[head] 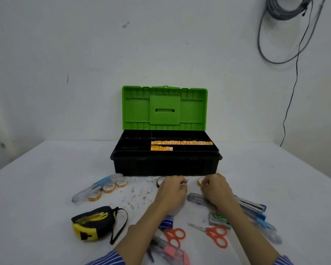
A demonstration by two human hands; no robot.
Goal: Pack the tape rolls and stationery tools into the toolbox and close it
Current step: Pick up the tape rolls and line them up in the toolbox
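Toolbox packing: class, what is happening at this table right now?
A person is reaching for two tape rolls in front of the open toolbox. The left hand is on a dark tape roll and the right hand pinches a yellow tape roll. Three clear tape rolls, a tape measure and orange scissors still lie on the table.

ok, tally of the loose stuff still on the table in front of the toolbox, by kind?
Tape rolls: 5, three clear, one dark at the left hand, one yellow at the right hand
Scissors: 2
Tape measure: 1
Utility knives: several, overlapping, count unclear
Sure total: 8
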